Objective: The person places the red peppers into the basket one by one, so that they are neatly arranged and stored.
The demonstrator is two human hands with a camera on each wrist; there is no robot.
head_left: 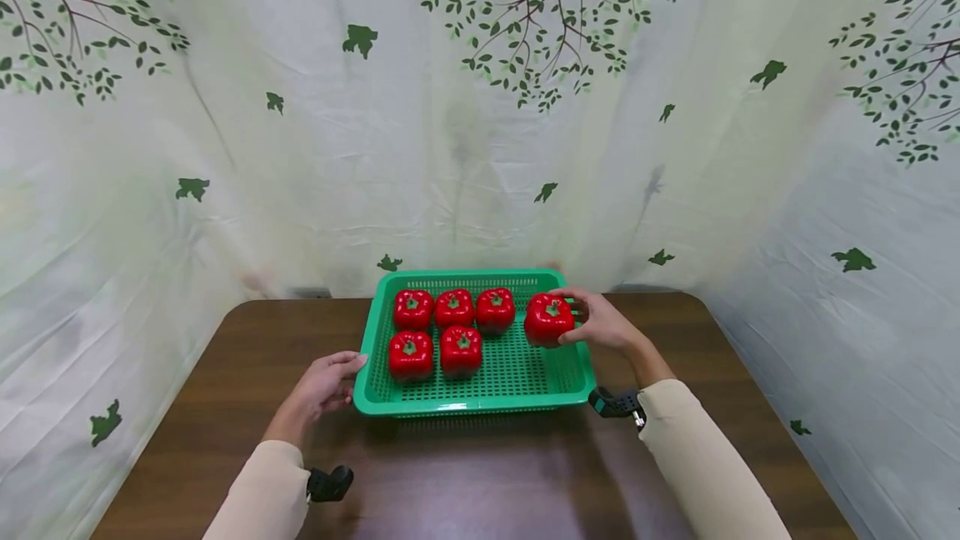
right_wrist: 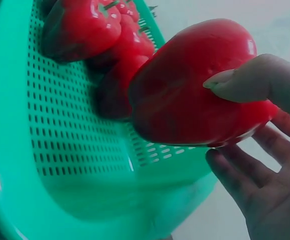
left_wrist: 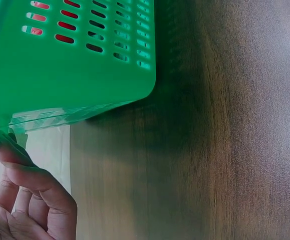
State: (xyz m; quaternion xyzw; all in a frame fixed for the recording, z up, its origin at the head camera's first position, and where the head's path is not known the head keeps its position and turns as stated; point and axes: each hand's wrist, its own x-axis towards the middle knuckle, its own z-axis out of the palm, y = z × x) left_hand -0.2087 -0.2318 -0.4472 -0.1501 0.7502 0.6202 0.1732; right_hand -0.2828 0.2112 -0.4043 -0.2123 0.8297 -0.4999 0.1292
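A green plastic basket [head_left: 480,404] with slotted walls stands on the table, several red bell peppers [head_left: 411,355] sitting upright in two rows toward its left side. My right hand [head_left: 603,325] grips another red bell pepper [head_left: 550,320] by its side, over the right part of the basket. In the right wrist view the thumb lies across this pepper [right_wrist: 192,85] and the fingers are beneath it; it is held above the basket floor. At the basket's left rim, my left hand [head_left: 326,383] pinches the edge between thumb and fingers, as the left wrist view shows [left_wrist: 32,190].
The dark wooden table [head_left: 480,482] extends in front of the basket and to both sides. Behind it hangs a pale curtain [head_left: 465,148] printed with leaves and branches. Black straps with small devices [head_left: 330,483] are worn at both wrists.
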